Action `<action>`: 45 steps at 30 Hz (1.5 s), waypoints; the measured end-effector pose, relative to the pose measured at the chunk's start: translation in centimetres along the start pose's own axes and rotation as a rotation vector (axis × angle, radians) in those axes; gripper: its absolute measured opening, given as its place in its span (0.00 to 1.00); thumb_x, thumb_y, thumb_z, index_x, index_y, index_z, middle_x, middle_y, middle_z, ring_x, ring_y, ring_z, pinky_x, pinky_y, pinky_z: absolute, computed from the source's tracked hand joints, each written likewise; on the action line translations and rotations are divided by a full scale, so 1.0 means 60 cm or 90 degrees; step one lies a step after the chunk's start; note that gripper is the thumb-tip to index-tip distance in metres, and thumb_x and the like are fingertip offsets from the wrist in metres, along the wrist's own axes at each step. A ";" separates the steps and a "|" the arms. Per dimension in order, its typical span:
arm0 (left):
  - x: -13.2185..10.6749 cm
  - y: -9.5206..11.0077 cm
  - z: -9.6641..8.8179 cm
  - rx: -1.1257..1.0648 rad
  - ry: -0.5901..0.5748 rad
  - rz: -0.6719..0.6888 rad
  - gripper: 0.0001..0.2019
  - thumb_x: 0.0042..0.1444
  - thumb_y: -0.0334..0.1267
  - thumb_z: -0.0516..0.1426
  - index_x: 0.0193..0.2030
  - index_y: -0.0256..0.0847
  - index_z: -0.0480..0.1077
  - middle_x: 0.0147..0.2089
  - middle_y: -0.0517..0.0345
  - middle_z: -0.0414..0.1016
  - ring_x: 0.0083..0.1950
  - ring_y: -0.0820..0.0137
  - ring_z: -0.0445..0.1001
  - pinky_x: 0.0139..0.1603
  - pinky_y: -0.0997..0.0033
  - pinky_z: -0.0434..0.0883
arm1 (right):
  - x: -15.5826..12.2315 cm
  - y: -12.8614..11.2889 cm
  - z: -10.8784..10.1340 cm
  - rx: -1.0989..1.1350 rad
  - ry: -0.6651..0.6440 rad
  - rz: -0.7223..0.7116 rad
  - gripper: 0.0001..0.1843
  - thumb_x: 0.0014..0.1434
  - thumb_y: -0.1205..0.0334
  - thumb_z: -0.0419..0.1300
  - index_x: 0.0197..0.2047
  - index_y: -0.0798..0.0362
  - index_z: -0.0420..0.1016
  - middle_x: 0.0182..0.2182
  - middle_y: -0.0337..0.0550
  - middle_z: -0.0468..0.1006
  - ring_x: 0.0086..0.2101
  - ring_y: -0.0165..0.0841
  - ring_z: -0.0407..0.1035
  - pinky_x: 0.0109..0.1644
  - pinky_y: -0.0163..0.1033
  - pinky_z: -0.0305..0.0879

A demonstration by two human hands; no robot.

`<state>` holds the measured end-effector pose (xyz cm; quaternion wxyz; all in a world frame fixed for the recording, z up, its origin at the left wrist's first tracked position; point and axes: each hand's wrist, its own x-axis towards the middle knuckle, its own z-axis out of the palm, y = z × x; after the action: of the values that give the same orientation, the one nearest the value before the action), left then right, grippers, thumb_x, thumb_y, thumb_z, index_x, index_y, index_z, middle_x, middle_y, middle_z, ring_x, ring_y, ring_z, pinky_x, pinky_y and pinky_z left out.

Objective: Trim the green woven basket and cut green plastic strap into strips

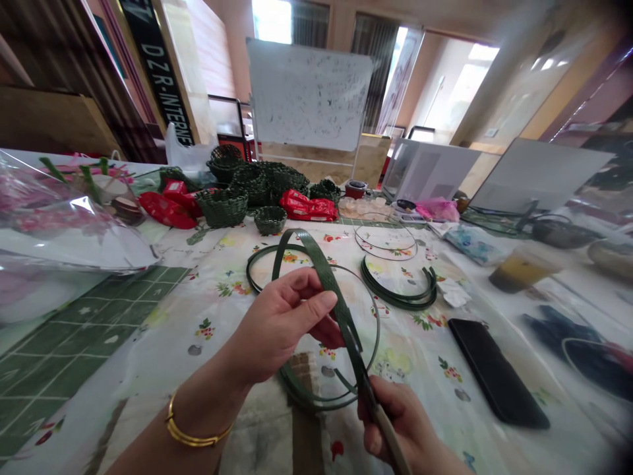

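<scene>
A flat dark green strap [321, 267] bends in a loop over the table, and my left hand [291, 313] pinches it between thumb and fingers. Below that grip the strap's end is split lengthwise. My right hand [395, 419] is closed around a pair of scissors [366, 389], whose blades meet the strap near the split. Part of the blades is hidden against the dark strap. Beneath my hands lies a coil of green strap [309, 399] with a thinner strip curving out to the right.
Several cut green strips [395, 297] lie curved at right, near a black phone [497, 373]. Woven green baskets [222, 208] and red packets [309, 206] crowd the back. A cup of yellowish drink [524, 267] stands right; clear plastic wrapping [74, 231] bulges at left.
</scene>
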<state>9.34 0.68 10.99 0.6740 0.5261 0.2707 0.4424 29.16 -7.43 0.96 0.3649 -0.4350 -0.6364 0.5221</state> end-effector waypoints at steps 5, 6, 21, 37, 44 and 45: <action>0.001 -0.006 0.005 0.009 -0.019 -0.017 0.09 0.58 0.37 0.59 0.31 0.37 0.66 0.26 0.61 0.77 0.25 0.75 0.77 0.28 0.76 0.77 | -0.002 0.012 -0.003 -0.019 -0.003 -0.005 0.26 0.50 0.36 0.62 0.29 0.52 0.65 0.23 0.33 0.61 0.24 0.27 0.52 0.26 0.31 0.56; 0.002 -0.008 0.007 0.010 -0.018 -0.019 0.09 0.58 0.37 0.59 0.31 0.37 0.66 0.26 0.62 0.76 0.25 0.75 0.76 0.29 0.76 0.77 | -0.002 0.013 -0.004 -0.021 0.000 -0.013 0.26 0.50 0.36 0.61 0.30 0.52 0.65 0.23 0.34 0.62 0.24 0.27 0.52 0.26 0.31 0.56; 0.001 -0.012 0.008 0.047 -0.007 -0.019 0.10 0.58 0.40 0.59 0.32 0.38 0.64 0.25 0.60 0.77 0.25 0.74 0.77 0.29 0.75 0.76 | -0.004 -0.009 0.005 0.004 0.002 0.001 0.26 0.51 0.36 0.61 0.27 0.52 0.66 0.18 0.31 0.61 0.20 0.25 0.52 0.25 0.31 0.57; 0.007 -0.003 0.001 -0.003 0.096 -0.034 0.10 0.57 0.41 0.60 0.33 0.38 0.65 0.21 0.61 0.76 0.21 0.73 0.75 0.24 0.75 0.75 | -0.001 -0.001 -0.016 -0.076 -0.012 0.013 0.23 0.52 0.40 0.62 0.26 0.52 0.64 0.22 0.33 0.58 0.24 0.27 0.51 0.27 0.32 0.54; 0.004 -0.001 -0.001 0.017 0.066 -0.023 0.10 0.57 0.41 0.60 0.33 0.38 0.65 0.22 0.60 0.77 0.22 0.73 0.75 0.25 0.76 0.75 | 0.001 -0.004 -0.010 -0.038 -0.031 0.015 0.26 0.50 0.36 0.62 0.30 0.53 0.69 0.23 0.34 0.63 0.24 0.27 0.53 0.27 0.31 0.59; 0.004 -0.001 0.000 0.017 0.065 -0.022 0.10 0.56 0.41 0.61 0.33 0.38 0.65 0.22 0.60 0.77 0.22 0.73 0.75 0.25 0.76 0.75 | 0.002 -0.002 -0.010 -0.032 -0.032 0.015 0.27 0.49 0.35 0.62 0.30 0.53 0.69 0.23 0.34 0.63 0.24 0.27 0.54 0.27 0.31 0.59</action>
<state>9.47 0.92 10.96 0.6597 0.5069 0.3199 0.4534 29.64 -7.14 1.22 0.3314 -0.4385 -0.6531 0.5209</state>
